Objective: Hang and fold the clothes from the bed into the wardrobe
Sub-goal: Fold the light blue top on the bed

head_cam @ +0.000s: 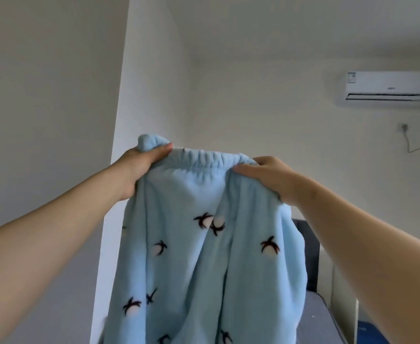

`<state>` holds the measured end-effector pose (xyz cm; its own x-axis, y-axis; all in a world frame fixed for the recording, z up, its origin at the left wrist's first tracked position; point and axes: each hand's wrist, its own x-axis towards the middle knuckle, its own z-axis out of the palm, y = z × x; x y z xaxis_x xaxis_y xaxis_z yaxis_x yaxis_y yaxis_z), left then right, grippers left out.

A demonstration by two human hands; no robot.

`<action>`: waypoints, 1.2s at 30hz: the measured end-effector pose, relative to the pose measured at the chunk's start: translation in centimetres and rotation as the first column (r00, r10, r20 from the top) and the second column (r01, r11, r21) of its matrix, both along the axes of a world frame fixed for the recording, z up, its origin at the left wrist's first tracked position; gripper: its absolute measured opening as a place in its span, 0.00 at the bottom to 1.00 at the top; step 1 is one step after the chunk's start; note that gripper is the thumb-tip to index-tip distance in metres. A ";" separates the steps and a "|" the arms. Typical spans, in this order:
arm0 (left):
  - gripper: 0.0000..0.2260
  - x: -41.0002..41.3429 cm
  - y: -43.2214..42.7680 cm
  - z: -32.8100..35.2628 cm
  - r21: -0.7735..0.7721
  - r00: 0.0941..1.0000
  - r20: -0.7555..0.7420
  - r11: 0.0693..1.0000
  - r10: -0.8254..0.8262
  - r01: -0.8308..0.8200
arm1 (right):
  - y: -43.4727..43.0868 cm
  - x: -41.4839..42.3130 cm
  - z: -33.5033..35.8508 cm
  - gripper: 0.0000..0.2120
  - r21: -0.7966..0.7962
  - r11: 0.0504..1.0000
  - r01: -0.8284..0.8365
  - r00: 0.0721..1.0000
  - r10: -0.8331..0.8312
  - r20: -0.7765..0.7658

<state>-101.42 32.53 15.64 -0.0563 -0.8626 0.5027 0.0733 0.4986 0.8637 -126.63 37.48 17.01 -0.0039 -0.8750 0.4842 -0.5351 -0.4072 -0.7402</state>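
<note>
A pair of light blue fleece trousers (204, 256) with small dark and white motifs hangs in front of me, held up by its elastic waistband. My left hand (139, 167) grips the waistband's left end, with a bunch of cloth sticking up above the thumb. My right hand (266, 175) grips the right end, fingers curled over the top edge. The legs drop out of view at the bottom. The wardrobe is not in view.
A white wall panel (43, 120) fills the left side. An air conditioner (387, 88) is mounted high on the right wall, with a socket and cable (405, 127) beneath it. A dark headboard (308, 244) and a strip of grey bed (320, 316) show behind the trousers, lower right.
</note>
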 end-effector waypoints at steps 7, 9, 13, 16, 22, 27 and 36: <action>0.05 4.5 -0.5 -6.8 0.169 0.970 0.240 0.986 -0.036 -0.005 | -1.0 -2.2 -6.9 0.20 0.281 0.959 0.023 0.964 0.054 -0.261; 0.11 5.1 -0.1 -8.4 0.242 0.921 0.370 0.970 -0.120 0.029 | -1.3 -2.1 -8.8 0.22 0.319 0.943 0.092 0.897 0.061 -0.438; 0.10 4.6 0.9 -12.2 0.323 0.740 0.659 0.939 -0.133 -0.119 | -2.1 -1.0 -13.2 0.21 0.412 0.903 0.124 0.759 0.181 -0.626; 0.17 4.4 1.3 -15.9 0.426 0.640 0.727 0.894 -0.249 -0.136 | -2.0 -0.3 -16.2 0.17 0.447 0.891 0.086 0.757 0.233 -0.610; 0.24 3.6 1.7 -20.0 0.334 0.415 0.879 0.924 -0.235 -0.184 | -2.2 0.5 -19.1 0.14 0.370 0.927 0.062 0.785 0.184 -0.591; 0.43 0.1 2.6 -24.2 0.369 0.427 0.851 0.927 -0.306 -0.071 | -2.4 2.4 -20.9 0.20 0.334 0.942 0.039 0.838 0.151 -0.524; 0.09 -2.0 0.5 -27.7 0.247 0.469 0.863 0.967 -0.188 -0.067 | -2.1 2.3 -22.0 0.14 0.314 0.948 0.046 0.795 0.156 -0.586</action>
<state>-103.39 33.01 -12.03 -0.4111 -0.9107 -0.0400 -0.7598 0.3180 0.5671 -124.36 35.34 -4.94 0.2495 -0.9643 0.0891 -0.8919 -0.2647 -0.3668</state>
